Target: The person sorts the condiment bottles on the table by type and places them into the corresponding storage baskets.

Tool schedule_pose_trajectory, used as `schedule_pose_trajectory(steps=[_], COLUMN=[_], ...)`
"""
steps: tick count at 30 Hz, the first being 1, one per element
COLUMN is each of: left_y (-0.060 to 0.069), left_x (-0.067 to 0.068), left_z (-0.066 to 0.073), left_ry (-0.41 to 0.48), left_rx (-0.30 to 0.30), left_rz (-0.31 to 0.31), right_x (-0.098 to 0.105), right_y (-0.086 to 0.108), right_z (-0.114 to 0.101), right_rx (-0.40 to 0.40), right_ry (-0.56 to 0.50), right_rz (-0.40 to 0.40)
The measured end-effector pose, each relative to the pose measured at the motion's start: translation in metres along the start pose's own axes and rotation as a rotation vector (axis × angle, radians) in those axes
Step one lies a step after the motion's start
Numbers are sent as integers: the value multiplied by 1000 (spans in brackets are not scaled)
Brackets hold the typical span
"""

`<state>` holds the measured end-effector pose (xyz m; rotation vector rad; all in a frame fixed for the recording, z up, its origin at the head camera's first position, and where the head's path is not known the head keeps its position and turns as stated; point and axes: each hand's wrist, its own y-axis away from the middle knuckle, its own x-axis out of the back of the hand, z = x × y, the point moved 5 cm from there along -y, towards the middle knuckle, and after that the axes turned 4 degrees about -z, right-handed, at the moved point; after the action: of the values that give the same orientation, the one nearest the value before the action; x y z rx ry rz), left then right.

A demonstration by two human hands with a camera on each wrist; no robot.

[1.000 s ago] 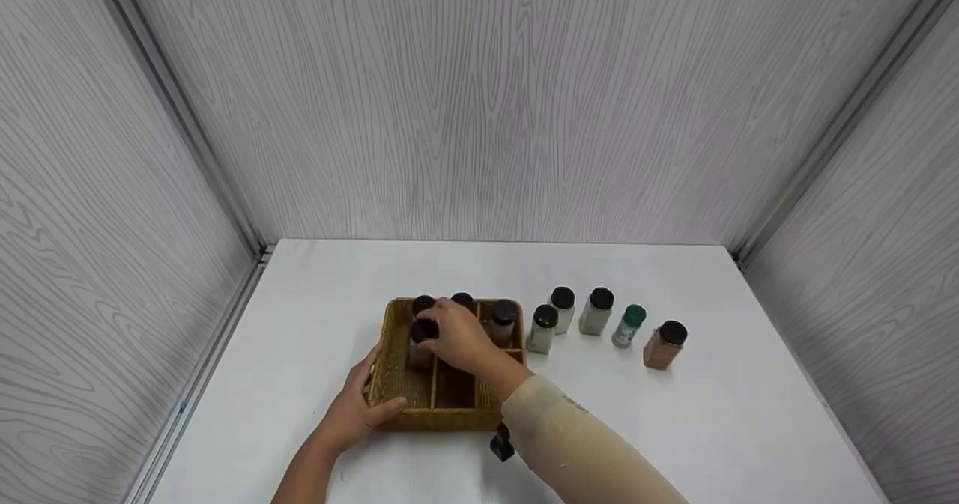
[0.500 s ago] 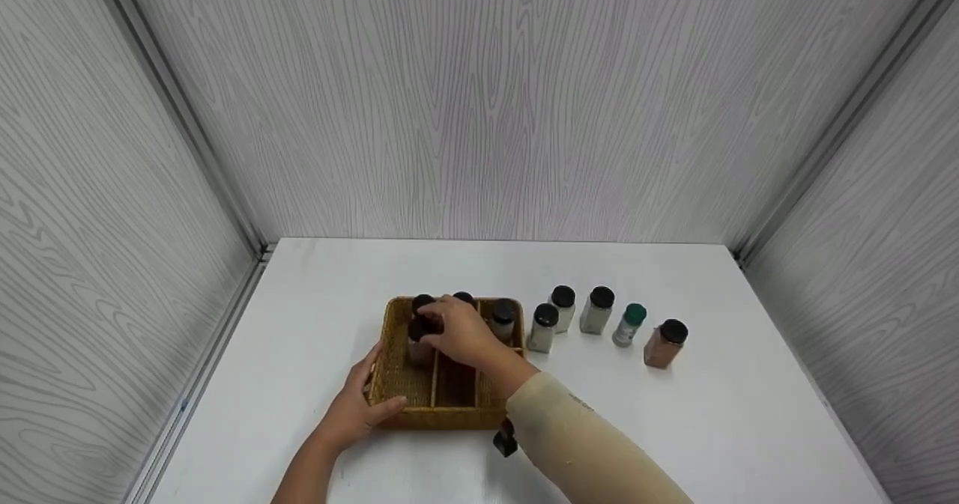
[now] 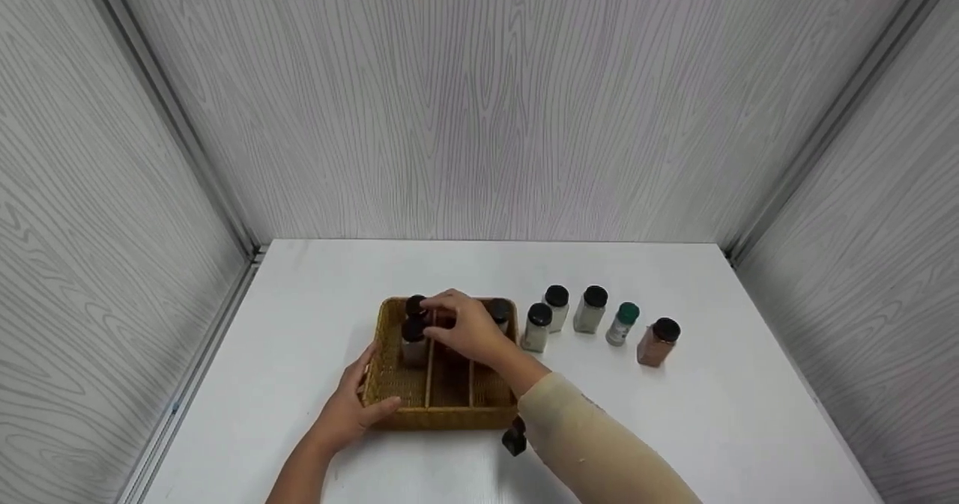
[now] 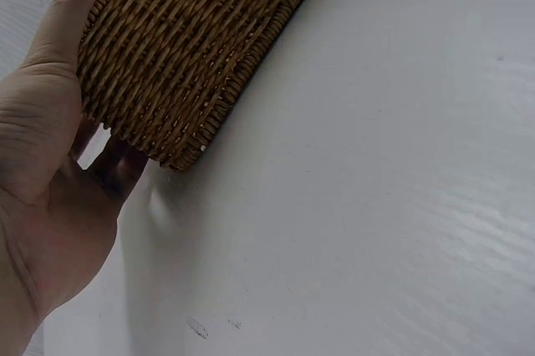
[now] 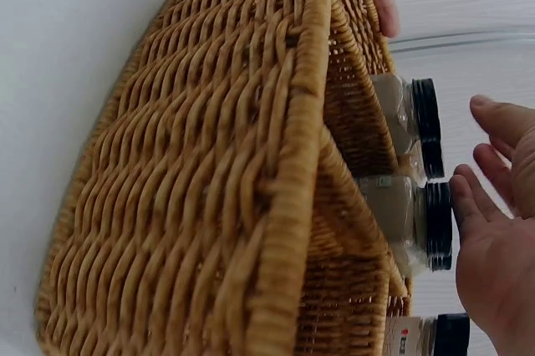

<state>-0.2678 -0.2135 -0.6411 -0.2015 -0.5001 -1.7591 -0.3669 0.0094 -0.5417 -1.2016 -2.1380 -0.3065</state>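
Note:
The left hand (image 3: pixel 346 416) grips the left front corner of a brown wicker basket (image 3: pixel 449 419), its thumb over the front rim; the left wrist view shows this hand (image 4: pixel 58 139) around the woven wall (image 4: pixel 192 47). Two black-lidded jars, one behind the other (image 3: pixel 416 307) (image 3: pixel 413 351), stand in the left compartment. Just right of them the right hand (image 3: pixel 473 332) hovers with parted, bent fingers and nothing held. In the right wrist view, this hand (image 5: pixel 501 214) is beside the lid of one jar (image 5: pixel 393 210); contact cannot be told. A back right jar (image 3: pixel 500 313) is partly hidden.
Right of the basket stand three pale jars with black lids (image 3: pixel 537 329) (image 3: pixel 555 311) (image 3: pixel 590 311), a small green-lidded bottle (image 3: pixel 622 324) and a reddish-brown jar (image 3: pixel 657 344). A black object (image 3: pixel 515 439) shows by the right sleeve. Grey wood-grain panels (image 3: pixel 479 107) enclose the table.
The right hand has let go of the front jar in the left compartment and moved slightly right. It now hides the middle back jar's lid. The left hand keeps its grip.

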Motion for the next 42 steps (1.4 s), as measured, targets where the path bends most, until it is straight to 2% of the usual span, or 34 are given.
schedule_pose_trajectory(steps=[7,19,27,31,36,42], left_y=[-1,0,1,1,1,1], left_x=[-1,1,0,0,0,-1], left_z=[1,2,1,0,1,2], left_ry=[-13,0,-19,-25,-22,-18], left_rx=[-4,-48,-25,-20,-10,-11], left_rz=[-3,-6,-7,-7,-8,-9], right_x=[20,75,105,115,122,121], right_y=[12,41,61,69,78,87], right_z=[6,19,57,80,102,115], right_rx=[84,128,23,-33,-99,-134], right_ry=[-117,-146,-32,-24,-37,-14], right_rz=[20,58,148,210,247,257])
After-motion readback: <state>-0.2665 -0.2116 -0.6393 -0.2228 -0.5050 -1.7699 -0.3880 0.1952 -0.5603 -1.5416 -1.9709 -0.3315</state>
